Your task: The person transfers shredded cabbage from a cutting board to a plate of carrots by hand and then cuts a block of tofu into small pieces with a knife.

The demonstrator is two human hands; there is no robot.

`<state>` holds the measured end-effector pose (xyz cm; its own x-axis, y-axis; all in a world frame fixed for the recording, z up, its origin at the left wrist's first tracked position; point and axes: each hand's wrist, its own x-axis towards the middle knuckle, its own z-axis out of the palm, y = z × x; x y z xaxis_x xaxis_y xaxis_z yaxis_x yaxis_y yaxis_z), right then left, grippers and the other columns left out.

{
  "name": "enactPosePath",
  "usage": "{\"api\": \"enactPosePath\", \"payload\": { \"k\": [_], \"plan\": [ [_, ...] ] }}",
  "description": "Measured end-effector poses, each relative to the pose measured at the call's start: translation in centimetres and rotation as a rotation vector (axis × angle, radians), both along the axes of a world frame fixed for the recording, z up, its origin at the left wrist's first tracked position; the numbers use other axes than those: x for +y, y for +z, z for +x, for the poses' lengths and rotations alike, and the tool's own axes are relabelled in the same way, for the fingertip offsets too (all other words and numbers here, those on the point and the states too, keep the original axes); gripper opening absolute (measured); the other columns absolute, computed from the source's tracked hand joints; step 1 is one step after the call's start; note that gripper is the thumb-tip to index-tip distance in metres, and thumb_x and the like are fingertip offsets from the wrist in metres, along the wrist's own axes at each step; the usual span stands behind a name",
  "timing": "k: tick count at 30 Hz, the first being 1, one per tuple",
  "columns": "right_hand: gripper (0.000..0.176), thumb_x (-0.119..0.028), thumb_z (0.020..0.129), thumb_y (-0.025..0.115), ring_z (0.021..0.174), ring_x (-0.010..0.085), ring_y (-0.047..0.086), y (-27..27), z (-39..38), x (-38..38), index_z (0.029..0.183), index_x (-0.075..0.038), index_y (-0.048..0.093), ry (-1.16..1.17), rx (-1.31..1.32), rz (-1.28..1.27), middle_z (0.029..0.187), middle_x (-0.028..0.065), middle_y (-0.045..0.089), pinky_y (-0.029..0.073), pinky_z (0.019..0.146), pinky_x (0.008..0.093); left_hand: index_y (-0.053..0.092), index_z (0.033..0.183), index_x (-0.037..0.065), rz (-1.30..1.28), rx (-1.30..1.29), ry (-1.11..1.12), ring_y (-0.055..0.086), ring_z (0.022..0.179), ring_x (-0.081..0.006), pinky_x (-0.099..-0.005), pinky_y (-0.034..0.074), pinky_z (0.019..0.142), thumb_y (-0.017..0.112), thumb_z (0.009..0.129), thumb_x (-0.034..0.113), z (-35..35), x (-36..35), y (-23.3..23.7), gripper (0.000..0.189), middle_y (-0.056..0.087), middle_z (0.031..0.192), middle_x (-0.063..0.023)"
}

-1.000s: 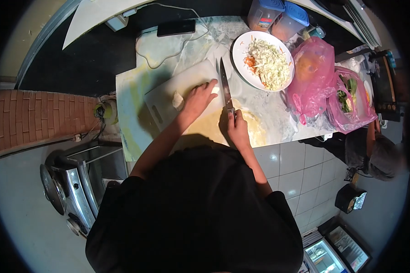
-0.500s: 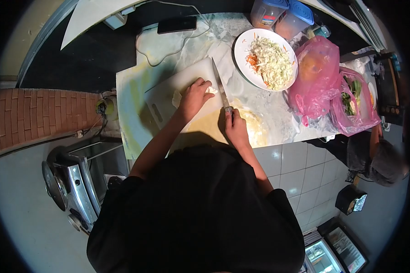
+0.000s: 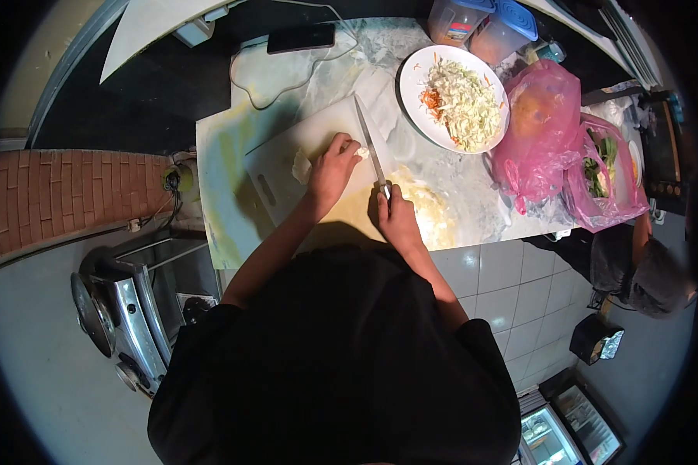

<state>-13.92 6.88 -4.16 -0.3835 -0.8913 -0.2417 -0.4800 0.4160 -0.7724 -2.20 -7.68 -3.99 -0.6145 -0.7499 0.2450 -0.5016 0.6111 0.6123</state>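
On the white cutting board [image 3: 283, 151], the fingers of my left hand [image 3: 333, 172] are bent over a pale piece of cabbage [image 3: 362, 153], pressing it down. My right hand [image 3: 399, 221] is wrapped round the handle of a long knife [image 3: 369, 139]. Its blade points away from me across the board's right side, just right of the cabbage piece and close to my left fingertips. A loose cabbage leaf [image 3: 301, 166] lies left of my left hand. Beyond the knife, a white plate [image 3: 412, 105] holds shredded cabbage [image 3: 469, 108] and some shredded carrot [image 3: 432, 101].
Pink plastic bags [image 3: 539, 124] stand at the right of the marble-patterned table [image 3: 473, 209], one with green vegetables [image 3: 599, 164]. Blue-lidded containers [image 3: 504, 35] and a phone [image 3: 301, 39] with a cable are at the back. Another person [image 3: 636, 263] is at the right.
The knife and my right hand have shifted slightly left, bringing the blade nearer my left fingers. My left hand stays on the cabbage piece, almost unmoved.
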Motion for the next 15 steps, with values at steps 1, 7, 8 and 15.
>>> {"api": "enactPosePath", "payload": {
  "k": [1, 7, 8, 15],
  "plan": [
    [0.023, -0.019, 0.100, 0.048, 0.068, 0.0508, 0.062, 0.0, 0.1, 0.0, 0.106, 0.004, 0.047, -0.001, 0.000, 0.002, 0.071, 0.0321, 0.062, 0.049, 0.057, 0.0554, 0.063, 0.102, 0.003, 0.002, 0.000, -0.001, 0.063, 0.085, -0.0353, -0.0442, 0.051, 0.073, 0.071, 0.084, 0.013, 0.0, 0.0, -0.2, 0.023, 0.061, 0.098, -0.0121],
    [0.028, -0.024, 0.101, 0.046, 0.066, 0.0497, 0.063, -0.3, 0.6, 0.6, 0.108, 0.003, 0.044, 0.017, 0.140, 0.124, 0.071, 0.0316, 0.063, 0.050, 0.056, 0.0558, 0.064, 0.098, 0.003, 0.006, 0.056, -0.027, 0.063, 0.085, -0.0348, -0.0431, 0.051, 0.072, 0.069, 0.085, 0.010, 0.1, 0.0, -0.7, 0.016, 0.061, 0.097, -0.0099],
    [0.028, -0.024, 0.101, 0.046, 0.066, 0.0489, 0.063, -0.2, 0.8, 0.6, 0.108, 0.002, 0.044, 0.027, 0.175, 0.156, 0.070, 0.0311, 0.063, 0.051, 0.056, 0.0558, 0.065, 0.098, 0.003, 0.015, 0.053, -0.023, 0.063, 0.085, -0.0346, -0.0429, 0.051, 0.072, 0.069, 0.085, 0.009, 0.1, 0.1, -0.7, 0.015, 0.061, 0.098, -0.0098],
    [0.028, -0.026, 0.101, 0.045, 0.063, 0.0482, 0.064, -0.4, 1.1, -1.7, 0.104, 0.002, 0.042, 0.014, 0.237, 0.184, 0.067, 0.0301, 0.063, 0.052, 0.056, 0.0561, 0.066, 0.097, 0.002, 0.038, 0.089, -0.013, 0.064, 0.086, -0.0344, -0.0429, 0.052, 0.072, 0.068, 0.085, 0.006, -0.2, 0.2, -0.9, 0.013, 0.062, 0.098, -0.0106]
  ]
}}
